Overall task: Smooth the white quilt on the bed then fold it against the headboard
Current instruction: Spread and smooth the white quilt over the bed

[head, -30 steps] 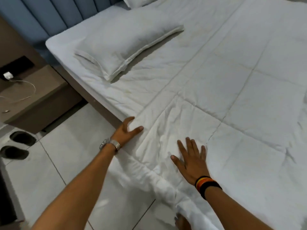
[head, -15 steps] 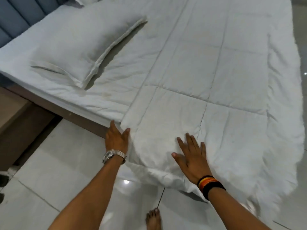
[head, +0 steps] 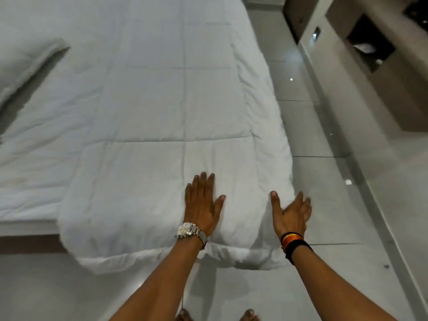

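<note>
Quilt (head: 148, 107): white, spread flat on bed (head: 25, 205), long axis running away from viewer, near edge hanging over bed side toward floor (head: 324, 193). Pillow (head: 25, 63): far left, above quilt's edge. Left hand (head: 202, 205): watch on wrist, palm flat on quilt, fingers spread, grip on nothing. Right hand (head: 290, 212): open at quilt's right corner, holding nothing; contact unclear.

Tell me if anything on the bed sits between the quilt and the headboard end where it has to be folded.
Yes. A white pillow lies on the bed at the upper left, beyond the quilt. The headboard itself is out of view. Both hands are already at the quilt: the left hand flat on it, the right hand at its corner.
</note>
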